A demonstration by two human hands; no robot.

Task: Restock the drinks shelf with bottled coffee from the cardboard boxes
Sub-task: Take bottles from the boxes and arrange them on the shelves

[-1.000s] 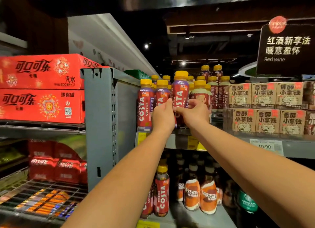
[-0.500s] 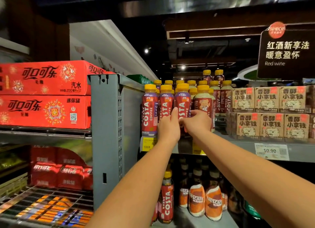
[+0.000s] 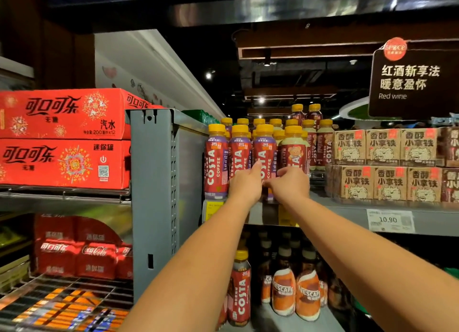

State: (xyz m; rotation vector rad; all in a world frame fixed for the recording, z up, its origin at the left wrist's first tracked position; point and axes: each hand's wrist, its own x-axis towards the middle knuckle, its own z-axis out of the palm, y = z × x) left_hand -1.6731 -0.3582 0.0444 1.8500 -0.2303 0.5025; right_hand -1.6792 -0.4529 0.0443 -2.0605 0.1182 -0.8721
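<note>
On shelf (image 3: 347, 218) | bottle (image 3: 264, 155) now set down — left hand (image 3: 244, 184) outstretched, touching it | right hand (image 3: 289, 185) grip unclear

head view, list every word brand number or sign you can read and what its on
"COSTA COFFEE": upper-shelf bottles
"NESCAFE": orange bottles below
"可口可乐", "汽水", "200毫升x12": top red carton
"迷你罐": red carton beneath
"Coca-Cola": red packs, lower left
"红酒新享法 暖意盈怀 Red wine": hanging sign
"香醇小拿铁": brown cartons
"10.90": shelf price tag
Yellow shelf tags and small print: too blurred
</note>
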